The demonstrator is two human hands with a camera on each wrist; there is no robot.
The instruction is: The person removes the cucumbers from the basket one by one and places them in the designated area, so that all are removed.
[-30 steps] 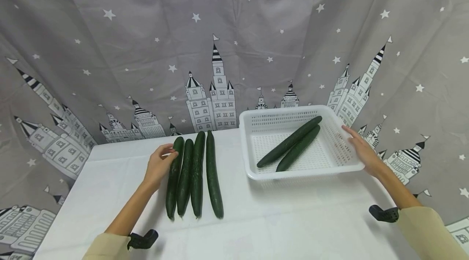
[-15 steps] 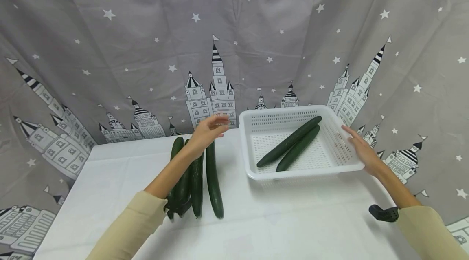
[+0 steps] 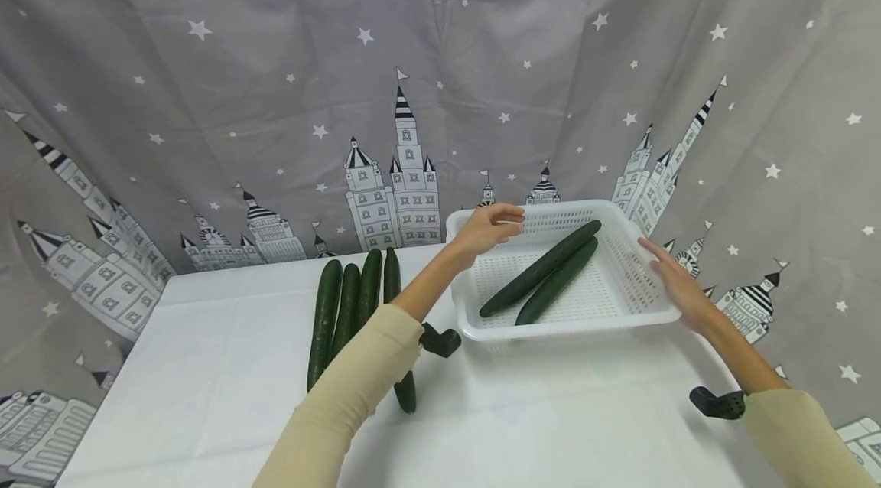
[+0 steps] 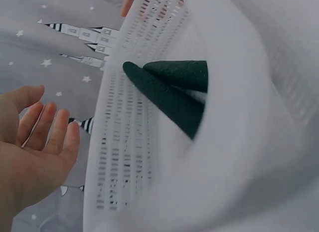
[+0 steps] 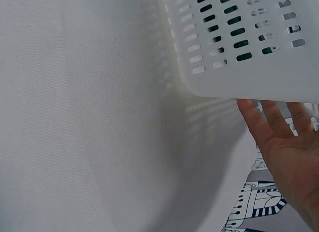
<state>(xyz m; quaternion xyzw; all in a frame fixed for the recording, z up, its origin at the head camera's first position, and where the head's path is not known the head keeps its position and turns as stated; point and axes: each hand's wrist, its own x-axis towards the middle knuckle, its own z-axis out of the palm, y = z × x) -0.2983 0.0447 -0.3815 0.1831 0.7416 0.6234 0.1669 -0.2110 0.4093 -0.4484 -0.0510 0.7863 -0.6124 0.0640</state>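
Note:
My left hand (image 3: 486,228) is raised over the left rim of a white slotted plastic basket (image 3: 633,274), nothing in it and its fingers loosely bent. In the left wrist view that hand (image 4: 42,147) appears palm up beside the slotted wall. My right hand (image 3: 677,285) rests at the basket's right end. Its fingers look straight in the right wrist view, and their tips are hidden behind the basket's edge. Two dark green cucumbers (image 3: 540,270) lie slantwise side by side inside. Several more cucumbers (image 3: 325,312) lie in a row left of the basket, partly covered by my left sleeve.
A white cloth (image 3: 206,366) covers the table. Close behind it hangs a grey curtain (image 3: 275,113) printed with castles and stars. Black devices (image 3: 440,339) sit at both wrists, and the basket casts a shadow along its front.
My left hand has left the leftmost cucumber in the row and swung right, across the other cucumbers, to the basket's left rim. The right hand stays at the basket, and the view has shifted slightly.

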